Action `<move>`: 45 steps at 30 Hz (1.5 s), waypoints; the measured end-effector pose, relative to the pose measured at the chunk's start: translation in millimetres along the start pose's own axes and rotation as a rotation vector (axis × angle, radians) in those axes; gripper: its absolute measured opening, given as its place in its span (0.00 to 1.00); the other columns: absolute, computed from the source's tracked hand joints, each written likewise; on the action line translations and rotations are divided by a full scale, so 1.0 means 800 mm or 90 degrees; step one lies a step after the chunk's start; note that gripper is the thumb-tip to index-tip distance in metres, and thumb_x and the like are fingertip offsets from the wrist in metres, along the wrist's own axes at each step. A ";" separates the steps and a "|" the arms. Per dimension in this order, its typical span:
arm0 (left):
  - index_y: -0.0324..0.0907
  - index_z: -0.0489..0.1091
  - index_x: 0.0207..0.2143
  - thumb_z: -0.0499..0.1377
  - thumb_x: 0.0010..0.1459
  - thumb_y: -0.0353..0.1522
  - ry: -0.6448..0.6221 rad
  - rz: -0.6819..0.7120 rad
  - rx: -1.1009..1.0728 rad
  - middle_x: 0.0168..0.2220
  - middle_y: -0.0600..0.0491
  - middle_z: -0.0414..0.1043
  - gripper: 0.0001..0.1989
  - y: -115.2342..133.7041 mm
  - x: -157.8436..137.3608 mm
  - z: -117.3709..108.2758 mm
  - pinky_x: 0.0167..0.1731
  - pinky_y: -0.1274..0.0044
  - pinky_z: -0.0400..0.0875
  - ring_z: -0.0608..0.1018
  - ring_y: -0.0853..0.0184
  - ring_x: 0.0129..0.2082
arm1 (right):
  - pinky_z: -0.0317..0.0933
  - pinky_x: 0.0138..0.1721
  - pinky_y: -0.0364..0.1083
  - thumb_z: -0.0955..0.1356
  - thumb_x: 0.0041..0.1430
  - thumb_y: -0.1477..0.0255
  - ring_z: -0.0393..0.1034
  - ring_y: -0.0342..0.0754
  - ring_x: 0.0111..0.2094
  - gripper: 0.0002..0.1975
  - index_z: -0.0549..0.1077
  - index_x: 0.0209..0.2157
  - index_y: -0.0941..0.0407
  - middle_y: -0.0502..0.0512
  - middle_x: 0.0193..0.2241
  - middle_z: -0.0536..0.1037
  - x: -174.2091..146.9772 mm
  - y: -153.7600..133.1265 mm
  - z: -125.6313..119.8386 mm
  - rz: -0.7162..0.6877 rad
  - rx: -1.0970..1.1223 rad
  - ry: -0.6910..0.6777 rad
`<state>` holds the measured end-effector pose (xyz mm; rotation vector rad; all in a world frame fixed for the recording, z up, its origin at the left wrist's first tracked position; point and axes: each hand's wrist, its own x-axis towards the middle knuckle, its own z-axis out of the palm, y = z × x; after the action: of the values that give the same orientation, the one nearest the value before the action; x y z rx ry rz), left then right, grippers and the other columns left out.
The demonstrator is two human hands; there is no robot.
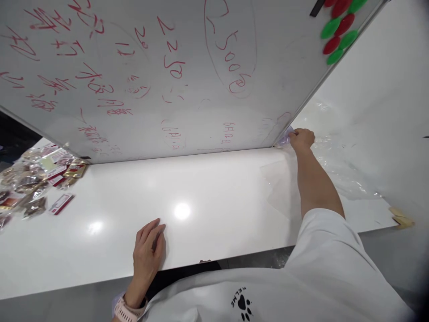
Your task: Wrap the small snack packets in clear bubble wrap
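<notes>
My left hand (147,250) rests on the front part of the white table (208,197), fingers loosely bent, thumb a little apart, nothing in it. At the lower right corner of the whiteboard (187,89), my right hand (302,138) is closed on a pale purple, see-through piece of plastic (286,135). The fingers cover part of that piece, so its full shape is hidden. Red handwriting fills much of the board, which stands on the table. Beside my right forearm lies a crumpled sheet of clear plastic (348,174).
Several small clear packets (36,179) are heaped at the left end of the table, with a red and white card packet (61,204) in front. Red and green magnets (340,31) cling to the board's upper right. A tan scrap (401,218) lies at the table's right corner.
</notes>
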<state>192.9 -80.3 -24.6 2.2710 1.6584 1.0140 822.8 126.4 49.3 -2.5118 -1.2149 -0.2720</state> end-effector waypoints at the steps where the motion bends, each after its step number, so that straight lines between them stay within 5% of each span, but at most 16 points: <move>1: 0.48 0.74 0.45 0.55 0.63 0.30 0.003 0.000 0.002 0.50 0.48 0.75 0.11 0.000 0.000 0.000 0.39 0.65 0.77 0.74 0.55 0.50 | 0.61 0.43 0.50 0.66 0.62 0.73 0.71 0.56 0.42 0.14 0.79 0.44 0.65 0.70 0.39 0.79 -0.002 -0.007 0.001 0.010 -0.010 -0.015; 5: 0.48 0.74 0.45 0.55 0.64 0.30 0.003 0.009 -0.003 0.51 0.48 0.75 0.11 0.001 0.000 0.000 0.41 0.64 0.77 0.74 0.55 0.50 | 0.59 0.46 0.50 0.68 0.61 0.72 0.70 0.56 0.47 0.16 0.78 0.49 0.62 0.69 0.44 0.78 -0.012 -0.025 -0.008 0.038 -0.028 -0.078; 10: 0.46 0.74 0.44 0.55 0.64 0.30 -0.009 -0.006 -0.026 0.51 0.47 0.74 0.10 0.001 0.000 -0.001 0.34 0.69 0.77 0.73 0.55 0.51 | 0.57 0.48 0.50 0.67 0.65 0.67 0.68 0.52 0.48 0.27 0.64 0.64 0.58 0.67 0.52 0.74 -0.068 0.002 -0.038 0.022 0.047 -0.013; 13: 0.45 0.75 0.44 0.55 0.64 0.30 -0.004 -0.007 -0.030 0.51 0.46 0.74 0.10 0.001 0.001 -0.002 0.33 0.70 0.77 0.73 0.55 0.51 | 0.56 0.53 0.53 0.63 0.69 0.63 0.64 0.55 0.56 0.26 0.64 0.64 0.58 0.69 0.58 0.70 -0.163 0.031 -0.043 -0.042 0.026 -0.086; 18: 0.43 0.75 0.41 0.54 0.64 0.30 -0.002 0.003 -0.045 0.50 0.45 0.75 0.10 0.003 0.002 -0.001 0.42 0.64 0.77 0.72 0.54 0.53 | 0.45 0.65 0.62 0.54 0.71 0.56 0.43 0.61 0.70 0.32 0.55 0.69 0.58 0.69 0.70 0.51 -0.355 0.039 -0.026 -0.059 -0.045 -0.242; 24: 0.42 0.75 0.43 0.54 0.65 0.32 -0.032 -0.037 -0.124 0.50 0.44 0.75 0.11 0.009 0.001 -0.006 0.51 0.61 0.72 0.69 0.55 0.56 | 0.37 0.69 0.61 0.53 0.70 0.53 0.36 0.59 0.72 0.36 0.51 0.70 0.61 0.67 0.71 0.45 -0.473 -0.065 -0.027 -0.249 0.015 -0.257; 30: 0.42 0.67 0.57 0.54 0.65 0.38 -0.077 -0.240 -0.280 0.54 0.44 0.71 0.20 0.000 0.020 -0.034 0.49 0.67 0.72 0.75 0.60 0.52 | 0.33 0.70 0.61 0.61 0.61 0.43 0.28 0.58 0.73 0.49 0.43 0.72 0.57 0.65 0.72 0.37 -0.558 -0.197 -0.051 -0.612 0.152 -0.383; 34: 0.41 0.65 0.58 0.58 0.61 0.36 -0.135 -0.216 -0.119 0.50 0.43 0.73 0.22 -0.013 0.046 -0.049 0.45 0.67 0.71 0.74 0.56 0.50 | 0.32 0.70 0.62 0.73 0.48 0.44 0.25 0.60 0.72 0.64 0.38 0.73 0.56 0.65 0.72 0.33 -0.605 -0.222 -0.071 -0.795 0.181 -0.434; 37: 0.41 0.70 0.48 0.59 0.58 0.32 -0.223 -0.197 0.010 0.40 0.46 0.76 0.15 -0.015 0.054 -0.051 0.41 0.69 0.69 0.76 0.57 0.43 | 0.39 0.70 0.61 0.73 0.59 0.61 0.32 0.58 0.72 0.53 0.37 0.73 0.54 0.63 0.72 0.39 -0.628 -0.213 -0.076 -0.790 0.183 -0.358; 40: 0.42 0.71 0.34 0.55 0.59 0.30 -0.274 -0.211 0.028 0.32 0.50 0.75 0.05 -0.011 0.051 -0.050 0.33 0.73 0.64 0.75 0.62 0.33 | 0.50 0.68 0.57 0.61 0.69 0.75 0.48 0.53 0.70 0.33 0.47 0.72 0.53 0.60 0.69 0.56 -0.642 -0.199 -0.075 -0.721 0.199 -0.269; 43: 0.42 0.67 0.26 0.54 0.57 0.30 -0.256 -0.232 0.035 0.28 0.51 0.74 0.07 -0.005 0.042 -0.049 0.29 0.74 0.59 0.73 0.64 0.29 | 0.56 0.65 0.57 0.60 0.71 0.69 0.59 0.54 0.66 0.26 0.58 0.69 0.54 0.60 0.64 0.65 -0.651 -0.187 -0.072 -0.657 0.210 -0.227; 45: 0.43 0.65 0.25 0.54 0.56 0.30 -0.232 -0.248 0.041 0.27 0.51 0.73 0.07 -0.002 0.036 -0.048 0.29 0.74 0.58 0.73 0.64 0.28 | 0.54 0.65 0.60 0.66 0.66 0.61 0.57 0.59 0.67 0.32 0.60 0.68 0.55 0.62 0.66 0.62 -0.656 -0.183 -0.070 -0.650 0.193 -0.229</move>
<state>173.2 -63.9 16.2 1.9077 1.8759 0.4364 382.7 -189.4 -31.8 -1.5305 -2.3878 0.1420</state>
